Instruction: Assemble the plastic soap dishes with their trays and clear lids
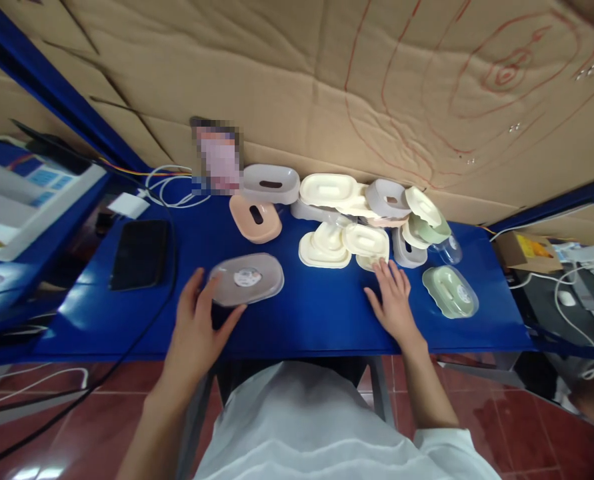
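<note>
My left hand (199, 320) is curled around the near edge of a grey box with a clear lid and a round sticker (247, 279) on the blue table (317, 313). My right hand (394, 297) lies flat with fingers stretched out, its fingertips just touching a cream tray (365, 241) at the front of a heap of cream, grey and green plastic trays and lids (377, 213). A green box with a clear lid (449, 291) sits to the right of that hand. A pink tray with a slot (255, 218) and a grey tray (271, 183) lie behind the lidded box.
A black phone (141, 253) lies at the left of the table, with a white charger and coiled cables (147, 193) behind it. Cardboard sheets stand along the back. A white device (21, 200) sits on the left bench, a cluttered bench on the right.
</note>
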Available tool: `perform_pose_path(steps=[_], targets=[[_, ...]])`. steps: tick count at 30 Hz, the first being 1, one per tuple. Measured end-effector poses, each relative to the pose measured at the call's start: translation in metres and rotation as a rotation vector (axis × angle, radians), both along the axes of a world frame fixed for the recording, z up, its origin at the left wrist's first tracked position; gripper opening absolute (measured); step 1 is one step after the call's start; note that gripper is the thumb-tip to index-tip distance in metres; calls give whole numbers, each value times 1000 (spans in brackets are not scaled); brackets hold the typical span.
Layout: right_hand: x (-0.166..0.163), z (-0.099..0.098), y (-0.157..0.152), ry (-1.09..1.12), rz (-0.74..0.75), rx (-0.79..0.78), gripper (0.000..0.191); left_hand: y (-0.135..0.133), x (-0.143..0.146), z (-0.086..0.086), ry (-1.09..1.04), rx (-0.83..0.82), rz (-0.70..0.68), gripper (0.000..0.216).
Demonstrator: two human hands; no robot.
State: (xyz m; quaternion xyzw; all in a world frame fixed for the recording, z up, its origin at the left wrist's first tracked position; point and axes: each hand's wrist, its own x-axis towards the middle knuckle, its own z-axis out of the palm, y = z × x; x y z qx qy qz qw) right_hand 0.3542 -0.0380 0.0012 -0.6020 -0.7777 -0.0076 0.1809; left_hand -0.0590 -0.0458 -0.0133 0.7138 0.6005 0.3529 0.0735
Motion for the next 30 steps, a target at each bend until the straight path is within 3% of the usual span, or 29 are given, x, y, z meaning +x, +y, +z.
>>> perform_pose_path(steps=[2,5,8,10,15,21,25,28,30], targets=[[11,2,13,-25,-36,28,67,1,14,2,52,76,29,83],[9,4,22,-46,-45,39,60,3,56,10,138,112,-62,73],[2,3,12,-41,20,27,42,10,93,17,228,68,-142,55],[2,0,-2,-25,59,33,37,18,103,18,251,56,-137,45],[1,-9,-29,31,106,70,41,33,91,15,279,73,-125,28],[-19,-4,-21,79,295,41,39,27,55,13,285,155,-53,6],[-6,16,15,58,319,147,43,25,26,11,262,206,-34,5],[20,33,64,46,95,266,48,22,28,15,249,274,-6,1],[35,43,98,9,-23,270,48,18,47,20,225,297,-74,8]])
